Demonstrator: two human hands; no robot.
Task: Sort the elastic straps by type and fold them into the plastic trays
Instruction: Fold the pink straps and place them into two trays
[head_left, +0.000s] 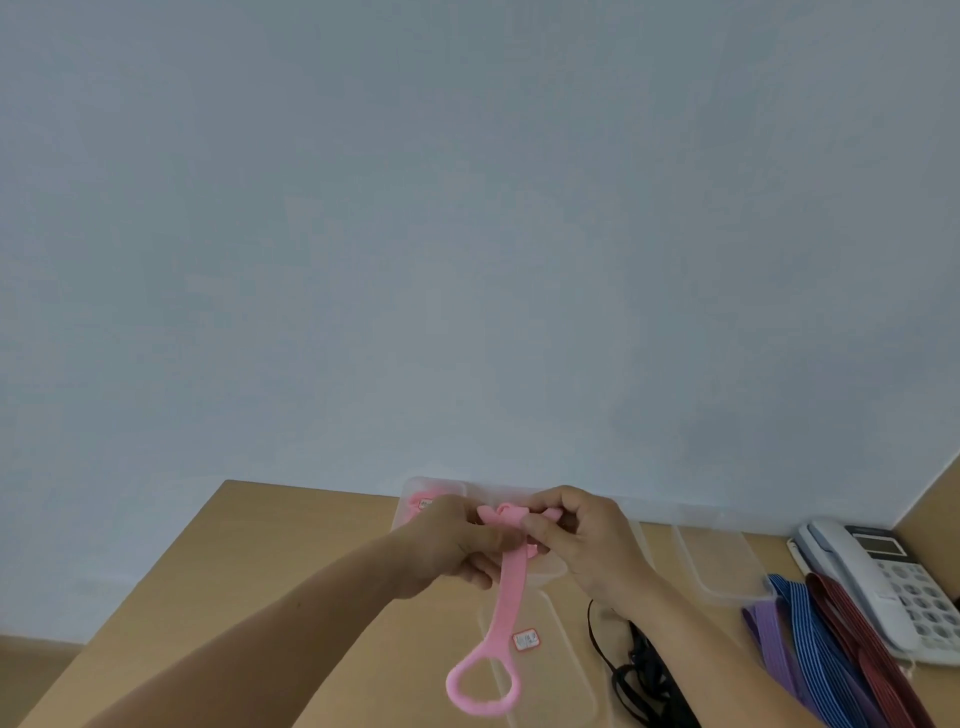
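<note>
Surface: wooden desk (291, 561), pale wall behind.
Pink elastic strap (511, 587): being held above it, long axis running 12 to 6 o'clock, loop lowest.
Left hand (452, 545), right hand (587, 540): top fold is being pinched by both, equally near.
Clear tray (415, 482): at 11 o'clock of the hands.

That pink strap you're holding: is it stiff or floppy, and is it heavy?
Probably floppy: the pink strap hangs straight down from where the left hand and right hand pinch its folded top. It is likely light too, since fingertips alone seem to carry it. Its loop end shows an open rounded shape, so it may be slightly springy.
</note>
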